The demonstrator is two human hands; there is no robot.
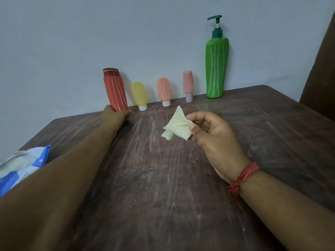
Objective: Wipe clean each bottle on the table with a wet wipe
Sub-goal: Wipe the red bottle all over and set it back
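At the table's (181, 178) far edge, five bottles line the wall: red bottle (116, 89), yellow tube (139, 96), orange tube (163, 91), pink tube (188, 85), green pump bottle (216, 67) (all streaked white). Left hand (116, 115) wraps the red bottle's base, bottle tilted; its fingers are mostly hidden behind it. Right hand (215, 138) is raised mid-table, thumb and fingertips pinching a crumpled wet wipe (176, 125). Red thread band (243, 178) on right wrist. Blue-white wipe pack (23, 163) at left edge. Tabletop smeared with white.
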